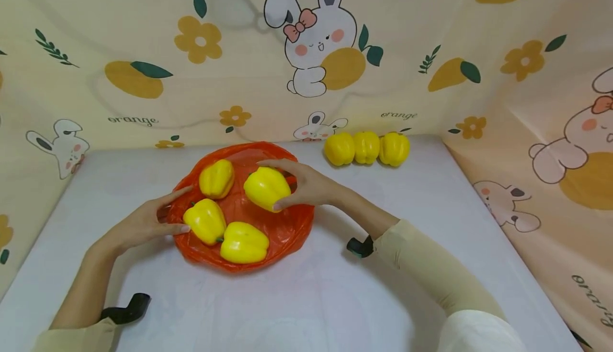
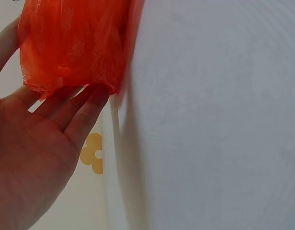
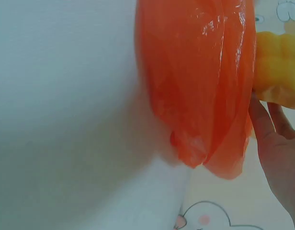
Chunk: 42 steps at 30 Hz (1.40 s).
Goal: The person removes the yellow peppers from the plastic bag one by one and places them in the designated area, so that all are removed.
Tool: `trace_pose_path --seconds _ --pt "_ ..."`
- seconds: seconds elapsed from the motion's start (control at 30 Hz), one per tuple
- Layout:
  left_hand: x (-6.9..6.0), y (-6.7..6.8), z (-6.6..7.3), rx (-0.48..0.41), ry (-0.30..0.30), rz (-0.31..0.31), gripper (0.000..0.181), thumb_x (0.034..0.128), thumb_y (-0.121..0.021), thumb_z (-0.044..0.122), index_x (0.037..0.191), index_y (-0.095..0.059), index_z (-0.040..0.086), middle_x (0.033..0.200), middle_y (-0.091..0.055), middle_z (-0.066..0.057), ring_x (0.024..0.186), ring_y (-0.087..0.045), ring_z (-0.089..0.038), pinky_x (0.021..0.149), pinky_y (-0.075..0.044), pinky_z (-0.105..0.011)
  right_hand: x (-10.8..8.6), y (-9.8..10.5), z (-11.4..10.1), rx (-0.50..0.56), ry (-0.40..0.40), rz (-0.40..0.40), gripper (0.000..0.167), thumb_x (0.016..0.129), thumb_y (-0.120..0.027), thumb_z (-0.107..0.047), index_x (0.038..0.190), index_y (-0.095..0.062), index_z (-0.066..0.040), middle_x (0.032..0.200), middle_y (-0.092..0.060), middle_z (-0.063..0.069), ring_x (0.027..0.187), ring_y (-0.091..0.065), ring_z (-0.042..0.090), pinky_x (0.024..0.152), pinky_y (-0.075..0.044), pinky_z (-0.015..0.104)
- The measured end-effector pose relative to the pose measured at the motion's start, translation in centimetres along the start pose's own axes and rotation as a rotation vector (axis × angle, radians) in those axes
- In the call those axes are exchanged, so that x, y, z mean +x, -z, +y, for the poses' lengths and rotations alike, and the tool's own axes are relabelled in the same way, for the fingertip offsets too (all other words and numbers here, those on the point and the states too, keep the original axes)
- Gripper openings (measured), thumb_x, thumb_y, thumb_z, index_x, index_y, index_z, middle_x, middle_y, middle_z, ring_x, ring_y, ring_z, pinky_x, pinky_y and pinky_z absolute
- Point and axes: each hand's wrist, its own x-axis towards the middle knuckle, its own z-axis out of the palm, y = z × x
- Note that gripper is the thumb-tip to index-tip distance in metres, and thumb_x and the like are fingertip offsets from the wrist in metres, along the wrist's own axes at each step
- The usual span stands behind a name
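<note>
My right hand (image 1: pixel 306 182) grips a yellow bell pepper (image 1: pixel 266 188) over the right part of a red plastic bag (image 1: pixel 241 155), its thumb on the near side. In the right wrist view this pepper (image 3: pixel 277 69) shows beyond the bag's wall (image 3: pixel 198 72). The bag lies wide open on the table, with three more yellow bell peppers (image 1: pixel 205 221) inside at the left and front. At the bag's left rim, my left hand (image 1: pixel 143 223) rests with thumb and fingers spread. Its fairly straight fingers touch the bag's side (image 2: pixel 73 48) in the left wrist view.
Three yellow bell peppers (image 1: pixel 366 148) stand in a row at the back of the white table (image 1: pixel 383 299), right of the bag. Patterned cloth (image 1: pixel 239 32) hangs behind the table and along its right side. A black strap piece (image 1: pixel 126 309) sits at each wrist.
</note>
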Motion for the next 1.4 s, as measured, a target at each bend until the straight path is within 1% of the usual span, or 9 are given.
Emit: trace_pose_path --seconds 0.1,0.17,0.37,0.53,0.63,0.83,1.07,1.27,1.4 --pt "0.1 -0.2 0.1 0.011 -0.011 -0.007 0.091 0.0872 -0.075 0.04 0.159 -0.024 0.015 0.153 -0.029 -0.032 0.131 -0.034 -0.048 0.103 -0.036 -0.069 -0.9 0.4 0.4 -0.009 -0.024 0.036 0.084 0.078 -0.086 -0.032 0.149 -0.041 -0.036 0.143 -0.047 -0.011 0.124 -0.047 0.016 0.095 -0.053 0.036" --pt "0.1 -0.3 0.1 0.02 -0.01 -0.003 0.091 0.087 -0.075 0.041 0.159 -0.025 0.016 0.153 -0.03 -0.032 0.13 -0.035 -0.047 0.103 -0.036 -0.069 -1.4 0.7 0.7 -0.006 -0.024 0.066 0.085 0.077 -0.086 -0.032 0.15 -0.041 -0.034 0.143 -0.048 -0.01 0.122 -0.048 0.018 0.094 -0.054 0.036" --pt "0.0 -0.2 0.0 0.038 0.013 0.006 0.092 0.0863 -0.075 0.043 0.159 -0.024 0.016 0.154 -0.028 -0.032 0.134 -0.031 -0.05 0.103 -0.034 -0.07 -3.0 1.6 1.4 0.028 -0.066 0.16 0.087 0.077 -0.087 -0.029 0.151 -0.041 -0.031 0.144 -0.047 -0.01 0.12 -0.051 0.02 0.091 -0.055 0.036" --pt "-0.1 -0.1 0.4 0.045 0.003 -0.008 0.093 0.0864 -0.074 0.044 0.159 -0.024 0.015 0.154 -0.027 -0.033 0.134 -0.031 -0.05 0.103 -0.031 -0.073 -4.6 2.2 1.6 0.036 -0.093 0.26 0.088 0.078 -0.087 -0.024 0.152 -0.04 -0.031 0.144 -0.048 -0.006 0.122 -0.052 0.024 0.092 -0.055 0.04" --pt "-0.2 0.0 0.5 0.048 0.0 -0.01 0.092 0.087 -0.074 0.043 0.159 -0.024 0.015 0.154 -0.027 -0.034 0.134 -0.03 -0.051 0.103 -0.031 -0.073 -5.3 2.5 1.8 0.019 -0.099 0.3 0.087 0.078 -0.087 -0.026 0.152 -0.04 -0.032 0.143 -0.048 -0.004 0.122 -0.052 0.025 0.091 -0.056 0.041" --pt "-0.2 0.1 0.2 0.044 -0.017 0.0 0.092 0.0862 -0.075 0.043 0.159 -0.025 0.015 0.155 -0.026 -0.033 0.135 -0.03 -0.05 0.105 -0.028 -0.073 -6.2 3.1 2.7 -0.024 -0.116 0.368 0.088 0.077 -0.087 -0.031 0.152 -0.04 -0.028 0.146 -0.046 -0.004 0.121 -0.054 0.026 0.087 -0.057 0.038" --pt "-0.3 0.1 -0.1 0.032 -0.02 -0.007 0.092 0.0866 -0.075 0.042 0.158 -0.025 0.014 0.154 -0.028 -0.032 0.133 -0.032 -0.049 0.105 -0.03 -0.072 -7.3 3.4 4.2 -0.054 -0.144 0.418 0.088 0.079 -0.086 -0.031 0.153 -0.039 -0.023 0.153 -0.042 -0.003 0.121 -0.055 0.028 0.087 -0.058 0.039" --pt "-0.1 0.2 -0.1 0.04 -0.009 -0.006 0.094 0.0861 -0.075 0.043 0.159 -0.022 0.014 0.155 -0.025 -0.033 0.136 -0.028 -0.052 0.104 -0.028 -0.074 -8.7 3.7 4.9 -0.085 -0.222 0.478 0.086 0.08 -0.086 -0.025 0.153 -0.039 -0.025 0.153 -0.042 0.002 0.122 -0.055 0.032 0.091 -0.056 0.042" --pt "0.2 0.1 -0.2 0.033 -0.004 -0.016 0.096 0.0863 -0.075 0.042 0.16 -0.02 0.014 0.155 -0.023 -0.034 0.137 -0.025 -0.053 0.104 -0.027 -0.074 -9.6 4.2 5.2 -0.125 -0.266 0.515 0.088 0.08 -0.085 -0.025 0.154 -0.037 -0.022 0.153 -0.041 0.006 0.123 -0.054 0.033 0.092 -0.056 0.043"
